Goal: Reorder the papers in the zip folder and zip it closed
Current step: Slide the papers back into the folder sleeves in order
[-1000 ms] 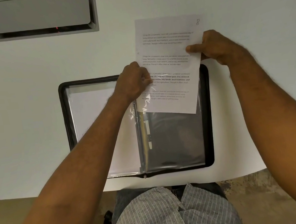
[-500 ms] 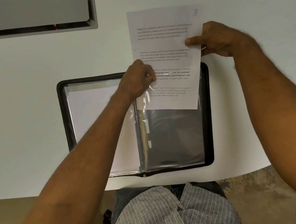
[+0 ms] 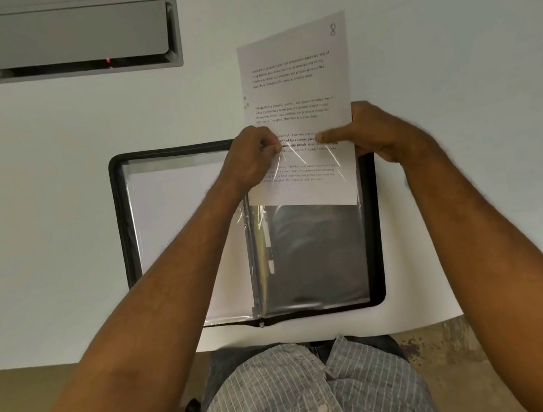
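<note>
A black zip folder lies open on the white table, its zip running round the rim. A printed sheet marked 8 sticks halfway out of the top of the clear plastic sleeve on the folder's right half. My left hand pinches the sleeve's top edge at the sheet's left side. My right hand grips the sheet at its right edge, thumb pressed on the text. The left half holds a sleeve with white paper. A pen sits in the spine.
A grey recessed cable box with a red light is set in the table at the far left. The table's near edge runs just below the folder, with my striped shirt beneath it.
My right hand has slid down the sheet's right edge, closer to the sleeve opening. The sheet now leans slightly to the right. My left hand has kept its pinch on the sleeve.
</note>
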Demonstrator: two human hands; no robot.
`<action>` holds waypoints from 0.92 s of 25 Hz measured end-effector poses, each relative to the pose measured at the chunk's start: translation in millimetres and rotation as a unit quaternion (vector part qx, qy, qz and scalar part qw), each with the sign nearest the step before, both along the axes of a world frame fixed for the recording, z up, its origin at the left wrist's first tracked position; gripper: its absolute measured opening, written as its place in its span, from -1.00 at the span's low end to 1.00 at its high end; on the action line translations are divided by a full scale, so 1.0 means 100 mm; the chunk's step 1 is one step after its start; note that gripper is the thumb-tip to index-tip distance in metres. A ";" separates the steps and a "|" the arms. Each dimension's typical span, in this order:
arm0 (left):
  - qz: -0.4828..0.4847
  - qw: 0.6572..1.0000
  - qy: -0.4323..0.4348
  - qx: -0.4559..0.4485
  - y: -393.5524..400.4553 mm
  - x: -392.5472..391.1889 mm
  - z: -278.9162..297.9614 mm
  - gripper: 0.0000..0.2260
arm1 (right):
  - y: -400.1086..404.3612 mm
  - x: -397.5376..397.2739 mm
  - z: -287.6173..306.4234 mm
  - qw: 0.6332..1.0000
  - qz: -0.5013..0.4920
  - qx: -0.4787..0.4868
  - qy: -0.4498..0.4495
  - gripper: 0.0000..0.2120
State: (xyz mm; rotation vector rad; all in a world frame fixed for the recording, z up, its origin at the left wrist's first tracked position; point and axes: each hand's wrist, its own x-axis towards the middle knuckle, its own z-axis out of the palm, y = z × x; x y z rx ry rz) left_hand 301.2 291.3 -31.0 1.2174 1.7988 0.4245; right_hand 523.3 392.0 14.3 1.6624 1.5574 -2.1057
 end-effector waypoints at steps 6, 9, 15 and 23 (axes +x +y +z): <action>0.127 0.991 -0.024 0.045 -0.14 0.15 0.18 -0.79 | -0.30 -0.13 0.20 0.986 -0.003 0.161 -0.039 -0.55; 0.211 0.973 -0.087 0.038 -0.23 0.38 0.60 -0.73 | -0.40 -0.38 0.42 0.984 -0.028 0.167 -0.059 -0.60; 0.252 0.962 -0.107 0.020 -0.60 0.36 1.22 -0.47 | -0.73 -0.85 0.88 0.994 -0.092 -0.009 0.062 -0.36; 0.353 0.930 -0.101 -0.025 -1.07 -0.52 1.39 -0.73 | -1.29 -1.53 0.82 0.986 -0.021 -0.044 0.162 -0.55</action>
